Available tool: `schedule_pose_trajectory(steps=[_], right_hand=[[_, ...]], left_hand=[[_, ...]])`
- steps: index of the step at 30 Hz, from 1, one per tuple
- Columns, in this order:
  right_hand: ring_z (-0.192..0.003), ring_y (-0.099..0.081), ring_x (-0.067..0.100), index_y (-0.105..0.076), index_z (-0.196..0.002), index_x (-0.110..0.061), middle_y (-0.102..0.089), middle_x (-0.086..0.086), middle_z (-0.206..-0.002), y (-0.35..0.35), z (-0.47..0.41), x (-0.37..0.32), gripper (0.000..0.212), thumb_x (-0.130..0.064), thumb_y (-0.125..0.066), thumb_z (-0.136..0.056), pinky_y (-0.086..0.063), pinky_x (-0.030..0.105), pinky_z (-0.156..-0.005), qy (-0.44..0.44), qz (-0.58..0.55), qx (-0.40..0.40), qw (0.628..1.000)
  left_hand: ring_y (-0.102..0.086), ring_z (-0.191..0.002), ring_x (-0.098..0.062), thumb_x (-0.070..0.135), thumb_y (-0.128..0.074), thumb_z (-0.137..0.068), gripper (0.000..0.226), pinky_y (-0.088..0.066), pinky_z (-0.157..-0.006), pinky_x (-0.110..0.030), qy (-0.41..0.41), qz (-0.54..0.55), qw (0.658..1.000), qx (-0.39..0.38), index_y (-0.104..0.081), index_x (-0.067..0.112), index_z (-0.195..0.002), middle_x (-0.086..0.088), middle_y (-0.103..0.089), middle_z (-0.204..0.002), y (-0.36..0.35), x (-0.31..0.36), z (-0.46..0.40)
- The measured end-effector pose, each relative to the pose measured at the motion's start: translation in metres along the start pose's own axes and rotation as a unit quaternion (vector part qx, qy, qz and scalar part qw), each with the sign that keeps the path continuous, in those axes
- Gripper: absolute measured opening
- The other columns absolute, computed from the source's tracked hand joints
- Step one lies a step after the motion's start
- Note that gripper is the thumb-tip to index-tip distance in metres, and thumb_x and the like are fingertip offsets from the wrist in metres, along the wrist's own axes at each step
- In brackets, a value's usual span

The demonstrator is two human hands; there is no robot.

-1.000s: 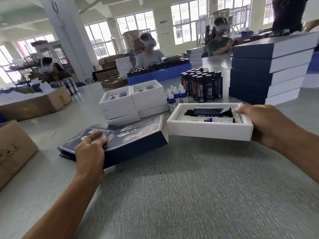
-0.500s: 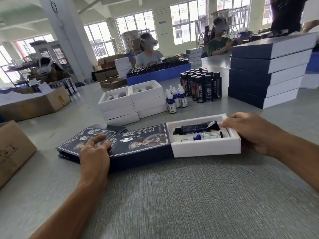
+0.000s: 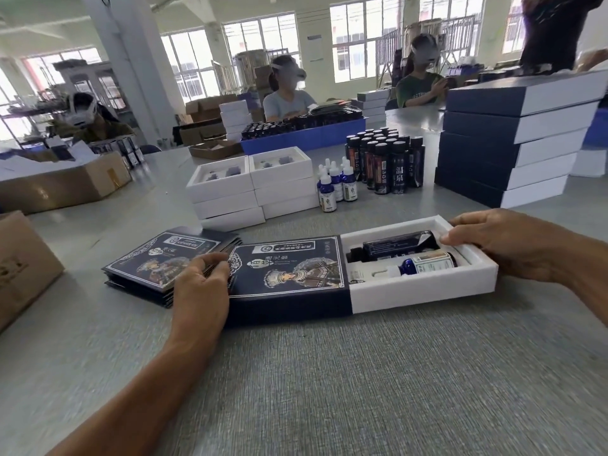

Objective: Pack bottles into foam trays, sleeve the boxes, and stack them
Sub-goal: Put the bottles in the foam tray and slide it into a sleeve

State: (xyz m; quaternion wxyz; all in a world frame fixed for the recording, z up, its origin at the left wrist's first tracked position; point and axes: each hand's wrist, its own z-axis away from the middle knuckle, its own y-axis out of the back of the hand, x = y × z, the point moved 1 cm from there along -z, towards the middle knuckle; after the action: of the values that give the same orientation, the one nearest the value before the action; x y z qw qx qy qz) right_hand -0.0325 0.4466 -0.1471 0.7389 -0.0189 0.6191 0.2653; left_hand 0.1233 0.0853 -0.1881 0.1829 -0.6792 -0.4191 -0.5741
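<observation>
Grey tabletop (image 3: 329,390) under me: my right hand (image 3: 506,245) grips the white foam tray's (image 3: 424,284) end, now pushed partway into the dark printed sleeve (image 3: 286,274). My left hand (image 3: 200,291) grasps the sleeve's left end, steadying it beside the flat sleeves (image 3: 158,261).

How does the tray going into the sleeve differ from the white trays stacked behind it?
The filled tray holds two bottles and lies partly inside the dark sleeve; the stacked trays show empty foam slots, unsleeved. The filled tray lies single on the table, the others piled three high. All are white.
</observation>
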Motion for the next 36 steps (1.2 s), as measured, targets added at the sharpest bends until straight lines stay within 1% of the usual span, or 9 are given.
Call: schedule_pose_trajectory(steps=[3, 6, 8, 12, 17, 22, 27, 33, 36], right_hand=[[-0.088, -0.074, 0.024, -0.069, -0.113, -0.02, -0.077, 0.004, -0.094, -0.006, 0.006, -0.002, 0.032, -0.036, -0.073, -0.085, -0.059, 0.045, -0.081, 0.027, 0.081, 0.044, 0.995], [-0.087, -0.064, 0.017, -0.073, -0.107, -0.02, -0.07, 0.0, -0.097, -0.016, 0.008, -0.004, 0.039, -0.054, -0.064, -0.089, -0.051, 0.038, -0.079, 0.077, 0.253, 0.136, 0.955], [-0.087, -0.064, 0.022, -0.074, -0.096, -0.018, -0.072, 0.007, -0.096, -0.024, 0.009, -0.006, 0.041, -0.055, -0.057, -0.092, -0.051, 0.042, -0.084, 0.076, 0.241, 0.145, 0.957], [-0.09, -0.068, 0.028, -0.074, -0.102, -0.01, -0.073, 0.012, -0.097, -0.036, 0.011, -0.008, 0.049, -0.054, -0.054, -0.095, -0.055, 0.046, -0.086, 0.068, 0.218, 0.131, 0.965], [-0.061, -0.066, 0.012, -0.071, -0.089, -0.005, -0.073, 0.011, -0.082, -0.054, 0.016, -0.011, 0.051, -0.053, -0.056, -0.095, -0.047, 0.022, -0.047, 0.067, 0.175, 0.1, 0.977], [-0.078, -0.074, 0.012, -0.072, -0.094, -0.015, -0.077, -0.001, -0.086, -0.09, 0.02, -0.012, 0.035, -0.048, -0.06, -0.095, -0.06, 0.033, -0.073, 0.1, 0.14, 0.046, 0.984], [-0.083, -0.072, 0.008, -0.071, -0.106, -0.02, -0.075, -0.005, -0.094, -0.091, 0.021, -0.013, 0.03, -0.046, -0.061, -0.095, -0.059, 0.032, -0.079, 0.108, 0.15, 0.051, 0.981], [-0.081, -0.073, 0.003, -0.07, -0.092, -0.033, -0.076, -0.01, -0.09, -0.079, 0.023, -0.018, 0.013, -0.046, -0.066, -0.091, -0.059, 0.024, -0.074, 0.116, 0.099, 0.048, 0.987], [-0.083, -0.075, 0.009, -0.068, -0.106, -0.032, -0.078, -0.007, -0.09, -0.067, 0.024, -0.021, 0.017, -0.039, -0.07, -0.091, -0.061, 0.027, -0.073, 0.087, -0.009, 0.022, 0.996]], left_hand=[[-0.063, -0.095, -0.009, 0.033, -0.058, -0.096, 0.011, -0.05, -0.081, -0.027, -0.005, -0.053, 0.997, -0.06, -0.062, 0.036, -0.106, 0.008, -0.065, -0.111, -0.001, 0.0, -0.001], [-0.051, -0.111, -0.009, 0.043, -0.062, -0.093, 0.047, -0.039, -0.09, -0.026, -0.03, -0.132, 0.985, -0.111, -0.052, 0.03, -0.138, 0.013, -0.052, -0.125, 0.001, 0.003, 0.002], [-0.046, -0.114, -0.009, 0.047, -0.063, -0.091, 0.054, -0.034, -0.094, -0.028, -0.042, -0.144, 0.98, -0.128, -0.05, 0.032, -0.141, 0.009, -0.051, -0.132, 0.0, 0.008, 0.007], [-0.042, -0.115, -0.008, 0.055, -0.063, -0.085, 0.057, -0.034, -0.097, -0.03, -0.054, -0.151, 0.973, -0.164, -0.05, 0.04, -0.139, 0.003, -0.051, -0.142, -0.008, 0.012, 0.013], [-0.047, -0.118, -0.011, 0.069, -0.058, -0.067, 0.074, -0.036, -0.098, -0.033, -0.057, -0.118, 0.972, -0.197, -0.051, 0.044, -0.136, 0.008, -0.053, -0.138, -0.021, 0.023, 0.028], [-0.05, -0.117, -0.014, 0.071, -0.055, -0.065, 0.073, -0.038, -0.093, -0.033, -0.091, -0.129, 0.966, -0.204, -0.056, 0.042, -0.132, 0.007, -0.052, -0.141, -0.04, 0.025, 0.041], [-0.052, -0.116, -0.021, 0.07, -0.058, -0.065, 0.057, -0.04, -0.09, -0.038, -0.1, -0.121, 0.966, -0.203, -0.057, 0.055, -0.119, 0.002, -0.052, -0.142, -0.04, 0.02, 0.039], [-0.051, -0.108, -0.007, 0.069, -0.062, -0.063, 0.038, -0.04, -0.091, -0.032, -0.105, -0.095, 0.97, -0.199, -0.056, 0.073, -0.1, 0.024, -0.044, -0.14, -0.047, 0.017, 0.033], [-0.058, -0.087, 0.011, 0.063, -0.067, -0.063, 0.037, -0.043, -0.08, -0.02, -0.112, -0.045, 0.972, -0.204, -0.062, 0.066, -0.099, 0.025, -0.05, -0.135, -0.058, 0.019, 0.027]])
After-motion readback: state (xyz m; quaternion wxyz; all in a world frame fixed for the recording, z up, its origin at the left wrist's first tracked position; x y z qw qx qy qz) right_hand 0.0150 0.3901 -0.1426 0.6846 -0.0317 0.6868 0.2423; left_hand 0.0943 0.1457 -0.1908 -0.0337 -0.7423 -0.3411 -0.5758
